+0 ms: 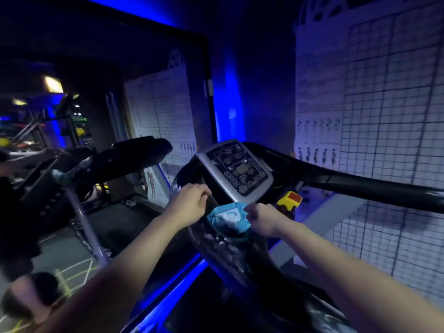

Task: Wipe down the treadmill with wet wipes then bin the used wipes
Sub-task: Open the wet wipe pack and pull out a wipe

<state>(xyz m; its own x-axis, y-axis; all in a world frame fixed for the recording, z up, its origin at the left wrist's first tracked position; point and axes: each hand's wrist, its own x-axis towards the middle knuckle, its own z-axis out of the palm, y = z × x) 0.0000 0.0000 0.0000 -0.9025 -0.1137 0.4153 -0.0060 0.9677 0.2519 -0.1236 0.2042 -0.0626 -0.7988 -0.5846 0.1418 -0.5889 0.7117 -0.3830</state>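
Right below the treadmill (pixel 240 265) console (pixel 236 168), a blue pack of wet wipes (pixel 228 218) sits on the dark glossy ledge, white label facing up. The right hand (pixel 263 219) is pinching the pack's right edge with thumb and fingertips. The left hand (pixel 192 203) is up against the console's dark left rim with its fingers curled in, but honestly it's too dim to tell if it's gripping anything. Just right of the pack there's a yellow stop button (pixel 289 199) with a red top, and a black handrail (pixel 360 186) runs off to the right. A big gridded wall chart (pixel 384 104) hangs behind it, everything washed in blue light.
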